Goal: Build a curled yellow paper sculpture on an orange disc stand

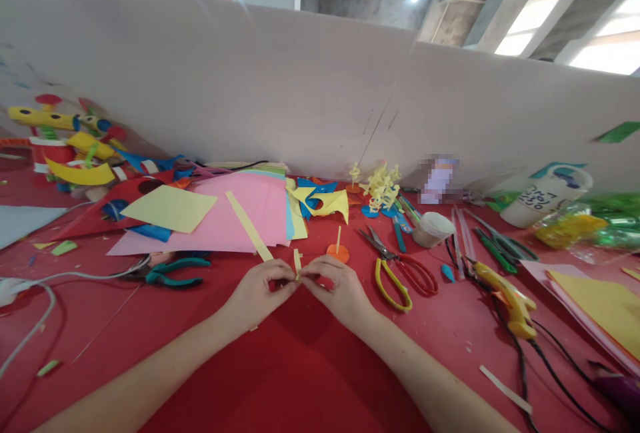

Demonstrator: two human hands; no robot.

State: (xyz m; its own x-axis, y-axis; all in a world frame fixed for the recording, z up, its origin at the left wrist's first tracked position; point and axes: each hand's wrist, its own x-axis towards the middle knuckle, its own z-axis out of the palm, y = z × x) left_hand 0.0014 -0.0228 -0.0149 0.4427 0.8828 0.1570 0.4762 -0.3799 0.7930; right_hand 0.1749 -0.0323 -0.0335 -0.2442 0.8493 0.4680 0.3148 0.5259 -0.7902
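Note:
Over the middle of the red table, my left hand (263,288) and my right hand (341,288) meet fingertip to fingertip. Both pinch a small pale-yellow paper strip (297,260), whose upper end stands up between them. My fingers hide its lower end. A longer yellow paper strip (249,226) slants across pink paper sheets (240,203), its near end close behind my left hand. Just beyond my right hand lies an orange paper disc (341,256) with a thin yellow stick (339,238) upright on it.
Scissors (393,285) with yellow and red handles and a yellow glue gun (505,296) with cables lie to the right. Teal-handled pliers (177,272) lie left. A white cup (433,229), curled yellow paper pieces (383,186) and a white partition (250,86) stand behind.

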